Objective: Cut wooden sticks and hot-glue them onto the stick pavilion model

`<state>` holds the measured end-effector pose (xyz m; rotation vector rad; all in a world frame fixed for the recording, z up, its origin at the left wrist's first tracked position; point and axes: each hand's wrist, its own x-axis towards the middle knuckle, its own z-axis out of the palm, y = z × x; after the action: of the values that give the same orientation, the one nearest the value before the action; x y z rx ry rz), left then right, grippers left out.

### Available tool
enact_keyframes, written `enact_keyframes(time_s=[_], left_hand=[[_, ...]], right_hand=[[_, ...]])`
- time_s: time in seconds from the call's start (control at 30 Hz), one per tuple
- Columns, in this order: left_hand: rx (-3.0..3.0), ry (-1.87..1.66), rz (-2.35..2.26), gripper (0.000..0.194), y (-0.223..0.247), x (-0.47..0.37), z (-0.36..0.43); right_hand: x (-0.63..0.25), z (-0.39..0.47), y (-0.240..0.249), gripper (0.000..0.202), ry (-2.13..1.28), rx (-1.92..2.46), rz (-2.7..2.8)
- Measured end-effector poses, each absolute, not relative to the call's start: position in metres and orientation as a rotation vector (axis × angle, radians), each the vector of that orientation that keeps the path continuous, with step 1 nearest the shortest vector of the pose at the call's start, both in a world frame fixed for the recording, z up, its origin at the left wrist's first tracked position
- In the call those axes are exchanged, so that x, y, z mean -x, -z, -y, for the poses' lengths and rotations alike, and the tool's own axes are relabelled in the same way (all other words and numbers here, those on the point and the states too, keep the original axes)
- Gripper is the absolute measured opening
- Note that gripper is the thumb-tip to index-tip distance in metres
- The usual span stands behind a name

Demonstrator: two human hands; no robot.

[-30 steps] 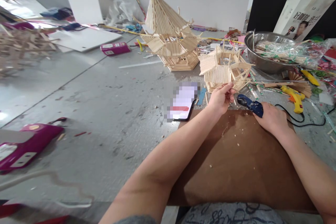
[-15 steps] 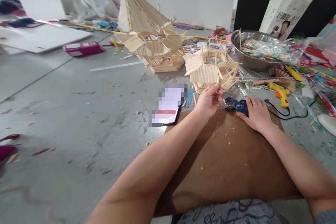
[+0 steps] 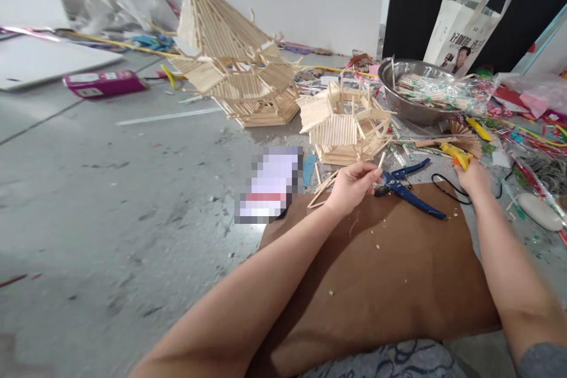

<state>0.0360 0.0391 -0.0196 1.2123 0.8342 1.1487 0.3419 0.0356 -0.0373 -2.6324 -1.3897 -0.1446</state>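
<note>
Before the bowl (image 3: 405,105), your left hand (image 3: 353,186) pinches a stick (image 3: 381,159), your right hand (image 3: 475,178) clasps the glue gun (image 3: 456,154); the small stick model (image 3: 337,129) sits left of the bowl, the bag (image 3: 458,20) (Chinese lettering (image 3: 465,42)) behind.

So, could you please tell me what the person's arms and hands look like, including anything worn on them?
The left hand and right hand are gloveless, with no watch or bracelet visible. A short grey sleeve shows on the right arm; any left sleeve is out of view.
</note>
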Motion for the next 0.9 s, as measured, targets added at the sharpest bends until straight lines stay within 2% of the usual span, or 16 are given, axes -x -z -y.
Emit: enact_keyframes(time_s=[0.17, 0.3, 0.5, 0.67, 0.8, 0.9], left_hand=[[-1.307, -1.168, -0.881, 0.015, 0.021, -0.034, -0.041], [-1.331, -1.144, -0.902, 0.016, 0.017, -0.034, -0.039], [-1.235, -1.109, -0.872, 0.023, 0.007, -0.033, -0.036], [-1.062, -1.119, -0.805, 0.028, 0.013, -0.034, -0.039], [-0.97, -1.131, -0.788, 0.03, 0.018, -0.035, -0.044], [-0.94, -1.141, -0.783, 0.031, 0.02, -0.034, -0.045]], right_hand=[[-0.347, -0.038, 0.036, 0.047, 0.016, 2.438, 1.307], [-0.333, -0.036, 0.013, 0.049, -0.157, 2.046, 1.112], [-0.28, -0.028, -0.033, 0.022, -0.678, 1.381, 0.961], [-0.248, -0.027, -0.052, 0.034, -1.045, 1.332, 1.095], [-0.236, -0.03, -0.056, 0.049, -1.135, 1.253, 1.065], [-0.234, -0.031, -0.058, 0.048, -1.272, 1.25, 1.102]])
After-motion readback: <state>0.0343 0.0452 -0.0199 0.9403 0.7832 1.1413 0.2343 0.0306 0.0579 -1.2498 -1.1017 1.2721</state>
